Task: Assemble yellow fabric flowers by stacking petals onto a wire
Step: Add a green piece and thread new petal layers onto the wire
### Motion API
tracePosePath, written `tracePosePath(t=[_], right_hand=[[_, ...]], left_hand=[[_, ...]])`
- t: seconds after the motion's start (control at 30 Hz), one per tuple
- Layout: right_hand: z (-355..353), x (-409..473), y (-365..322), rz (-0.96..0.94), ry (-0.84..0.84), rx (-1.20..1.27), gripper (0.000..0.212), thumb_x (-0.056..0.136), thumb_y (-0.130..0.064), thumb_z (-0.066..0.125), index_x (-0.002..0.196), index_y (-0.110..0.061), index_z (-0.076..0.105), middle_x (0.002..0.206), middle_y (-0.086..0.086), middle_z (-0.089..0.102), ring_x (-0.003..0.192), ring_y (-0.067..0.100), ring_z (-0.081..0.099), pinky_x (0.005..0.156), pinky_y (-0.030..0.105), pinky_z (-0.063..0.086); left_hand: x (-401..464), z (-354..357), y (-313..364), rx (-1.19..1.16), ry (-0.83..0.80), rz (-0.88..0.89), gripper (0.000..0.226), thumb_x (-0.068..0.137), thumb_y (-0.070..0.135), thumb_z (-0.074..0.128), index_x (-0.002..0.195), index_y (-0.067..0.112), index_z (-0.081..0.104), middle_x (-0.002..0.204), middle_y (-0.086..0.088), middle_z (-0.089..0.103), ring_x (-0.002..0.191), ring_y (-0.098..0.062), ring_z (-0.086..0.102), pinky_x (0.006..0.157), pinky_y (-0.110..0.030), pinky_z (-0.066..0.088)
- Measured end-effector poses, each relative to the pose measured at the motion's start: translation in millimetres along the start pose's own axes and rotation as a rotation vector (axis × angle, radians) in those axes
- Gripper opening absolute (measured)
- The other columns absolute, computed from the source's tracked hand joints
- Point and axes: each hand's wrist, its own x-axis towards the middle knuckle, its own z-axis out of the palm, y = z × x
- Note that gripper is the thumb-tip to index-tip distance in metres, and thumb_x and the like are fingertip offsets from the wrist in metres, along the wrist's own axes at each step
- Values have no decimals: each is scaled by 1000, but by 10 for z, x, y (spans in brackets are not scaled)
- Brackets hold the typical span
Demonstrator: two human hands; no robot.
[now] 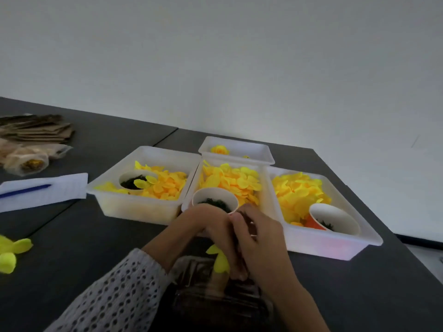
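We count two loose yellow fabric petals [12,254] at the table's left edge, then four white plastic trays [139,207]: three heaped with petals, each holding one paper cup [215,200]. One finished yellow flower [219,150] lies in the far tray, so most work remains. Our left hand [211,226] pinches a yellow petal piece [219,259]; our right hand [261,238] closes against it, its contents hidden. We cannot see the wire.

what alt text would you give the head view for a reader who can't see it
A person's left hand and right hand meet over a dark table, pinching a yellow fabric petal. Behind them sit white trays of yellow petals, three holding paper cups of dark green bits.
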Motion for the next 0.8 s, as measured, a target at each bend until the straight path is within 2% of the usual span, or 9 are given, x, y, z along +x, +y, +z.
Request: tracePosePath(t=[0.07,0.13,0.27,0.37,0.5,0.6,0.63,0.7,0.8], right_hand=[[41,-39,20,16,74,21,21,95,-27,50,76,-24,57,65,-4,58,64,11,55,54,19,39],[61,-79,14,27,124,30,21,93,-29,48,72,-28,52,63,-7,54,60,8,53,52,13,33],[63,-133,7,9,126,38,19,95,-29,48,77,-29,53,64,-8,55,60,6,54,52,10,33],[50,-153,11,2,80,11,18,96,-26,49,79,-30,52,63,-10,54,62,4,55,53,9,35],[32,-165,19,-13,2,-70,25,98,-20,52,77,-34,48,64,-11,52,66,2,53,55,9,35],[10,-139,-6,-11,-32,-81,34,96,-17,55,73,-38,43,62,-13,51,66,0,52,56,8,33],[9,-132,-15,-13,-42,-83,32,96,-19,55,73,-38,43,63,-13,52,65,1,52,56,9,34],[6,-114,-29,-17,-55,-89,22,96,-25,54,76,-32,49,64,-11,54,65,4,53,57,11,35],[-30,-70,-53,0,-64,-97,16,94,-32,48,84,-23,57,67,-9,57,66,9,56,57,17,39]], left_hand=[[0,-45,69,-20,-50,25,43,92,14,67,133,4,57,120,-4,61,74,12,56,60,7,37],[20,-64,99,-7,-46,63,41,89,18,71,127,5,63,101,5,62,60,22,53,57,7,37],[-28,-30,92,-2,-104,135,31,88,13,72,117,1,68,79,24,64,65,21,58,62,3,40],[-68,-8,43,-71,-154,207,22,88,6,70,110,5,70,83,20,70,77,12,64,71,-4,45],[-96,216,-114,-204,63,362,16,87,1,69,87,17,70,89,-11,73,82,-11,68,76,-17,50],[-82,449,-243,-390,240,379,4,90,0,64,91,-4,67,81,-17,67,71,-10,65,70,-15,49],[-73,508,-284,-423,303,382,11,91,1,63,95,-9,64,82,-21,66,71,-9,64,70,-15,49],[-63,571,-350,-455,378,431,18,93,4,63,99,-12,63,88,-22,68,74,-5,63,72,-14,49],[-61,593,-386,-484,355,463,19,95,13,62,98,-5,66,83,-10,70,75,-5,65,75,-17,49]])
